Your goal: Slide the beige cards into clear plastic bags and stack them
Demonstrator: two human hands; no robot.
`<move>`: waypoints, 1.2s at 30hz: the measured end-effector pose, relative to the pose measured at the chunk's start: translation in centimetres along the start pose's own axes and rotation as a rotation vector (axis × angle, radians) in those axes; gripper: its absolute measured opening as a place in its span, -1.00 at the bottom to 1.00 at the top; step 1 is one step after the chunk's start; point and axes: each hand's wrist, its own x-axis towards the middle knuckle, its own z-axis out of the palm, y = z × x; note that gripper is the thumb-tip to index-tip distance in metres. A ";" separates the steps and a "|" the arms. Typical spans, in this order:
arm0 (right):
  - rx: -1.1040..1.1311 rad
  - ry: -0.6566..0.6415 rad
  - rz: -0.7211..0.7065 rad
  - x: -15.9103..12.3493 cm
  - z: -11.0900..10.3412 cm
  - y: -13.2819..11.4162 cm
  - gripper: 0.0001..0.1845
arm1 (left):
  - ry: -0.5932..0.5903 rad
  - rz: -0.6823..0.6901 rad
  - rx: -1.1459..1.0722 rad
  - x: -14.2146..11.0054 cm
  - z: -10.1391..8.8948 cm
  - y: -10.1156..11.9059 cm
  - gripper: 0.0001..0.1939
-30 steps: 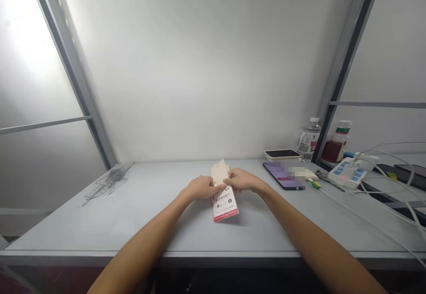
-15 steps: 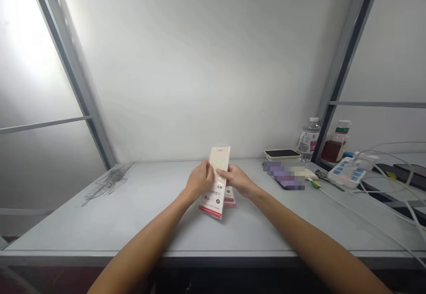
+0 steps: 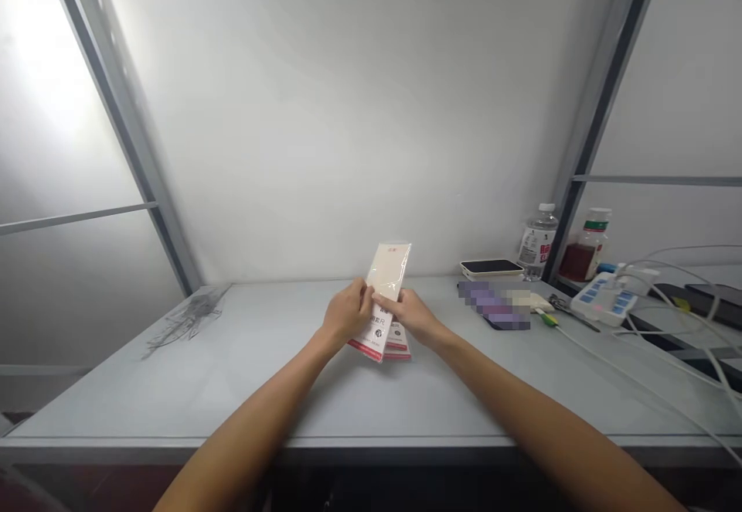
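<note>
Between both hands are flat white-and-red packets in clear plastic, whose printing includes the Chinese words for a ruler set. The front ruler set packet (image 3: 389, 266) tilts with its top to the right. My left hand (image 3: 351, 307) grips its left edge, fingers closed. From the right side my right hand (image 3: 413, 313) pinches it, thumb lying across the front. Behind it, the red-striped lower ends of more packets (image 3: 397, 342) fan out beneath my right hand. How my right fingers sit at the back is hidden.
A tangle of dark thin strands (image 3: 188, 319) lies at the table's left. On the right are a phone (image 3: 491, 267), a blurred purple item (image 3: 492, 307), a water bottle (image 3: 539, 245), a jar (image 3: 594, 245), a power strip (image 3: 606, 295) and white cables (image 3: 631, 404).
The front packet has slid up and right against the others, so its top stands higher and its lower end sits less far down. Both hands have stayed nearly in place.
</note>
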 end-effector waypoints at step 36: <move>0.168 -0.181 0.001 0.4 -0.7 1.1 -0.59 | -0.147 -0.023 -0.331 0.5 -0.2 -0.5 -0.70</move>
